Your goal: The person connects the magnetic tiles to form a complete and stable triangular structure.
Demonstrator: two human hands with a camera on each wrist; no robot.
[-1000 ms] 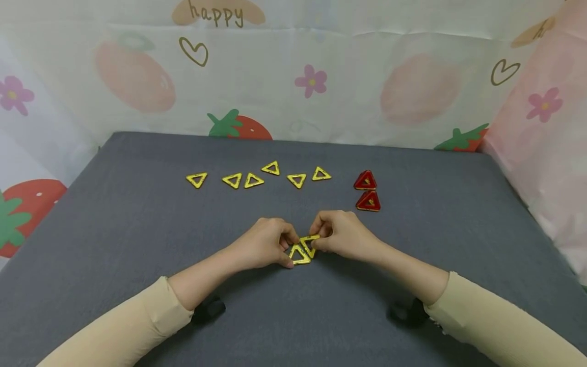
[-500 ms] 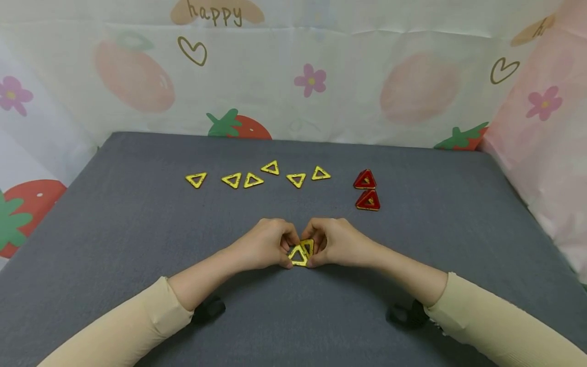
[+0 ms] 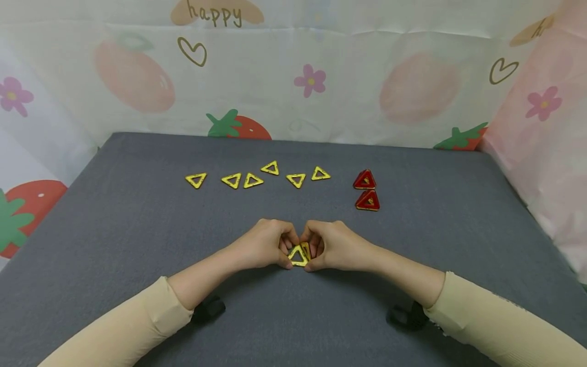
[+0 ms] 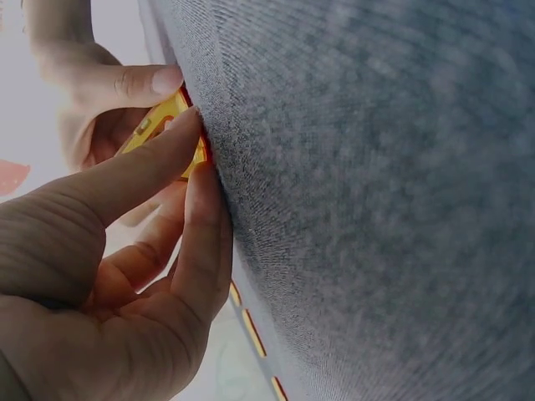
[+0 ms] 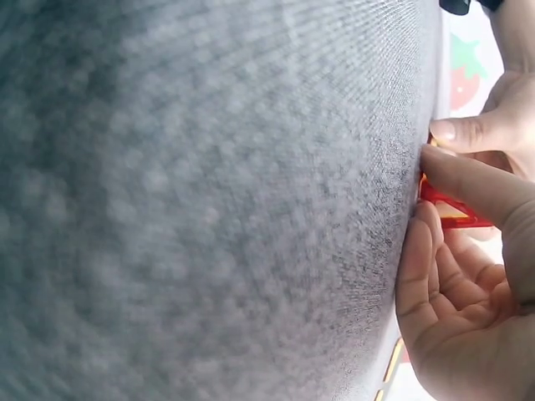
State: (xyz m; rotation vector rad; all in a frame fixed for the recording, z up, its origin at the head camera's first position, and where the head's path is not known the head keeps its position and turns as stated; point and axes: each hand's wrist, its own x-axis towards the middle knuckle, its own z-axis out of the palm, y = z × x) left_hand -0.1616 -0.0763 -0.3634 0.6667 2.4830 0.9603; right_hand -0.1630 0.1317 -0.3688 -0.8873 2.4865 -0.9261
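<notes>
Low at the middle of the table, in the head view, my left hand [image 3: 263, 245] pinches a flat yellow triangular magnetic tile [image 3: 299, 264] between thumb and fingers. Against that tile's right edge a second triangular tile [image 3: 307, 249] stands tilted up. My right hand [image 3: 343, 246] holds this second tile by its side, thumb at the near end and fingers at the far end. From the left wrist the raised tile [image 4: 149, 127] looks yellow. The right wrist view shows its red outer face [image 5: 466, 222], partly covered by fingers.
Several loose yellow triangular tiles [image 3: 253, 180] lie in an uneven row across the back of the dark grey table [image 3: 151, 219]. To their right are two red triangular pieces [image 3: 365, 180], one in front of the other and thicker than the loose tiles. A printed cloth [image 3: 348, 61] hangs behind.
My right hand has moved slightly left and nearer, swinging its tile from lying nearly flat up to a steep tilt beside the other. The left hand has hardly moved.
</notes>
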